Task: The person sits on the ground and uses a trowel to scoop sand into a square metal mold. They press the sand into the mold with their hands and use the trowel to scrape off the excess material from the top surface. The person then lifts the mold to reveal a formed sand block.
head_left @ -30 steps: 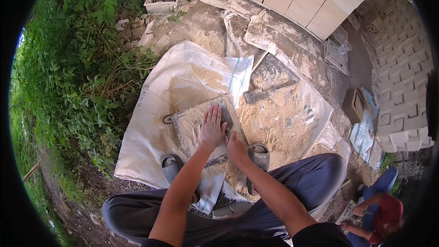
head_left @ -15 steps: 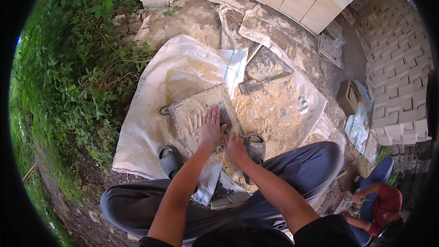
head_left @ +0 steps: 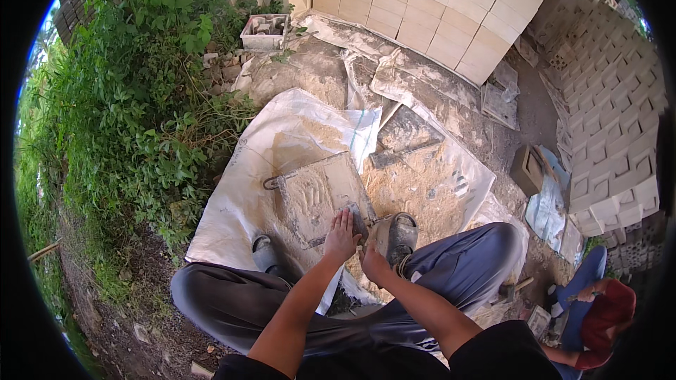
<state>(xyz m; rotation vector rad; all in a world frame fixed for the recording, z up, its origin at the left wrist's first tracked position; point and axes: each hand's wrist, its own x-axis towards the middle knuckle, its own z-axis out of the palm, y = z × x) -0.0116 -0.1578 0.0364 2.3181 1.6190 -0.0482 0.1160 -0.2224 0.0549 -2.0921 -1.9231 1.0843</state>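
A panel [head_left: 303, 214] lies on a sheet [head_left: 224, 222], partly between sandals [head_left: 403, 236]; plants [head_left: 148, 98] left; stacked blocks [head_left: 616, 127] far right; box [head_left: 264, 41] behind, leftward.

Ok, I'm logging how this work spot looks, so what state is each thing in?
Square panel: lying flat, dusted with sandy powder, ridged in places.
Dark flat tool: on the panel's near right part.
Left hand: laid flat on the tool.
Right hand: curled beside the tool; grip hidden.
White sheet: spread out, creased.
Plastic tub: open, things inside.
Pale blocks: stacked.
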